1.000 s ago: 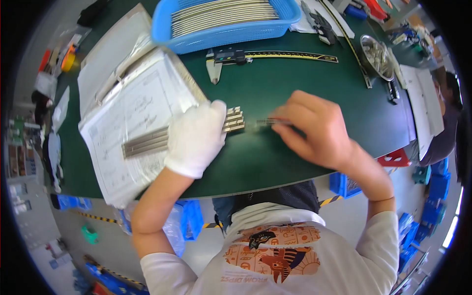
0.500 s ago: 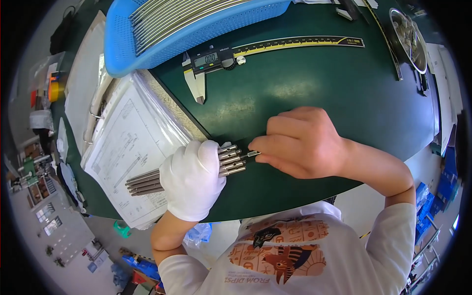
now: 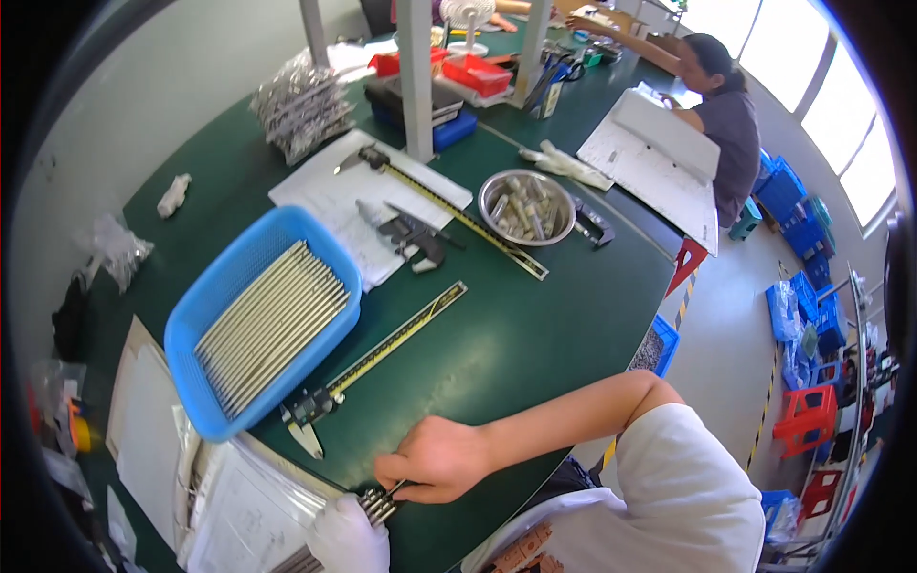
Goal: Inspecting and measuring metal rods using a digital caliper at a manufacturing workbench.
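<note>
My left hand (image 3: 351, 537), in a white glove, is wrapped round a bundle of metal rods (image 3: 378, 507) near the lower edge. The rods' drilled ends stick out past the glove, toward my bare right hand (image 3: 435, 460). That hand is closed, its fingertips pinching a thin metal pin (image 3: 397, 487) at the rod ends; most of the pin is hidden. Under the left hand lies an open binder with drawings (image 3: 250, 511). A digital caliper (image 3: 382, 355) rests just beyond my right hand.
Left of the caliper stands a blue basket (image 3: 181, 336) of long metal rods. Farther back are a longer caliper (image 3: 441, 201) on papers, a steel bowl (image 3: 543, 241) of small pieces, and a white post (image 3: 416, 86). A co-worker (image 3: 731, 143) sits at the far right.
The view has swung up and right, bringing the far table and a co-worker into sight. My hands now appear lower in the picture, still together at the rod ends.
</note>
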Available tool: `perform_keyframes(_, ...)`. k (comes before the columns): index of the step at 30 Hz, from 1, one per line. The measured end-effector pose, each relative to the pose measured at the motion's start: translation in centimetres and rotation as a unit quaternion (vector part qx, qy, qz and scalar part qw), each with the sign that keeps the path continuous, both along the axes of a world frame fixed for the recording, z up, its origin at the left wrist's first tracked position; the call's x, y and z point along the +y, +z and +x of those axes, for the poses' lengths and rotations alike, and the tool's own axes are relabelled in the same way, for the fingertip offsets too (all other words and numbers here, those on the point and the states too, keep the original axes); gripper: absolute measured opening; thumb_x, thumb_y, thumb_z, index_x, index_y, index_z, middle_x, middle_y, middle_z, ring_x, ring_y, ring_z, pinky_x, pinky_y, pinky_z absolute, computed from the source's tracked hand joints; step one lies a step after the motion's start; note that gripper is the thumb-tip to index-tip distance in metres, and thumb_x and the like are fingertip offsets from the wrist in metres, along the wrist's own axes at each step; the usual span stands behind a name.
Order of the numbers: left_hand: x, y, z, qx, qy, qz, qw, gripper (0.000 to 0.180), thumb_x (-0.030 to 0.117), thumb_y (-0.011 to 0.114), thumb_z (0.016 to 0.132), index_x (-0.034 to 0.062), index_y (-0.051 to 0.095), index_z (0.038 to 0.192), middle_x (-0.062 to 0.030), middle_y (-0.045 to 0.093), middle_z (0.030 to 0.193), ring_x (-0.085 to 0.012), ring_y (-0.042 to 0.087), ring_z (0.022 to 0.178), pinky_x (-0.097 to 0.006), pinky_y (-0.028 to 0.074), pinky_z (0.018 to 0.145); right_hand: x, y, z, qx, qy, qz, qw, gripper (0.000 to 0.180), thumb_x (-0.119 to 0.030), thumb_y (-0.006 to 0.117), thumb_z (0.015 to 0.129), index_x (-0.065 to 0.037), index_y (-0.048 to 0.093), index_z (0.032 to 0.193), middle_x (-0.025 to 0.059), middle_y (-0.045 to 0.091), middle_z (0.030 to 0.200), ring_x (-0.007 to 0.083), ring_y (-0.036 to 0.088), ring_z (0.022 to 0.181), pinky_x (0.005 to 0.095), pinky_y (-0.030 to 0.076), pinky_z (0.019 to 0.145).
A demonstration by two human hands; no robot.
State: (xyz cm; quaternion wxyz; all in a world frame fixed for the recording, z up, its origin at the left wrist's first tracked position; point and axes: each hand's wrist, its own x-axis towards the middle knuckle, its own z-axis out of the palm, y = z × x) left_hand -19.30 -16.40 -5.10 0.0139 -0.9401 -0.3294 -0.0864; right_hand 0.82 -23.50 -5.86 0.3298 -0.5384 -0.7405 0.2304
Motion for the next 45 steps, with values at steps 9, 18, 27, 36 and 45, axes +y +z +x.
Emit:
perform_keyframes(9, 0.1, 0.4, 0.2, 0.039, -0.037, 0.069, 0.996, 0.015, 0.026, 0.062, 0.080, 0.0154, 0.055, 0.074, -0.0050, 0.055, 0.061, -0.0252, 0.057, 0.055, -0.039, 0.045, 0.049, 0.1, -2.3, -1.0, -0.037, -0.027, 0.140, 0.989, 0.031, -0.032, 0.059, 0.089, -0.007, 0.046, 0.077, 0.0094, 0.051, 0.060, 0.0308, 0.055, 0.056, 0.0416, 0.042, 0.050)
perform_keyframes(18, -0.2, 1.1, -0.4, 0.041, 0.007, 0.028, 0.999, 0.020, 0.026, 0.067, 0.076, 0.0109, 0.055, 0.078, -0.0099, 0.056, 0.067, -0.0318, 0.057, 0.060, -0.045, 0.044, 0.053, 0.7, -1.4, -1.0, -0.015, 0.021, 0.163, 0.986, 0.017, -0.026, 0.059, 0.086, -0.010, 0.054, 0.084, 0.0075, 0.056, 0.072, 0.0265, 0.058, 0.064, 0.0400, 0.046, 0.054)
perform_keyframes(27, 0.5, 1.7, 0.2, 0.016, -0.043, 0.007, 0.999, 0.026, 0.014, 0.067, 0.063, 0.0108, 0.053, 0.086, -0.0044, 0.051, 0.070, -0.0247, 0.055, 0.060, -0.041, 0.042, 0.053, 0.0, 0.5, 0.0, -0.010, -0.010, 0.098, 0.995, 0.019, -0.023, 0.073, 0.075, -0.011, 0.061, 0.083, 0.0018, 0.055, 0.067, 0.0225, 0.056, 0.055, 0.0338, 0.044, 0.049)
perform_keyframes(36, 0.2, 1.8, 0.2, 0.033, -0.043, -0.019, 0.998, 0.031, 0.014, 0.069, 0.061, 0.0102, 0.053, 0.087, -0.0050, 0.052, 0.070, -0.0253, 0.055, 0.060, -0.041, 0.042, 0.052, 0.0, 0.5, 0.9, -0.012, 0.008, 0.105, 0.994, 0.022, -0.024, 0.074, 0.074, -0.009, 0.061, 0.083, 0.0032, 0.055, 0.067, 0.0228, 0.055, 0.054, 0.0336, 0.043, 0.049)
perform_keyframes(45, 0.4, 1.8, 0.3, 0.024, -0.049, -0.022, 0.998, 0.033, 0.013, 0.070, 0.059, 0.0101, 0.053, 0.088, -0.0051, 0.051, 0.071, -0.0251, 0.055, 0.060, -0.041, 0.043, 0.053, -0.1, 0.6, 2.3, -0.030, 0.016, 0.110, 0.993, 0.020, -0.024, 0.072, 0.076, -0.008, 0.061, 0.083, 0.0048, 0.056, 0.071, 0.0260, 0.056, 0.059, 0.0380, 0.050, 0.068)
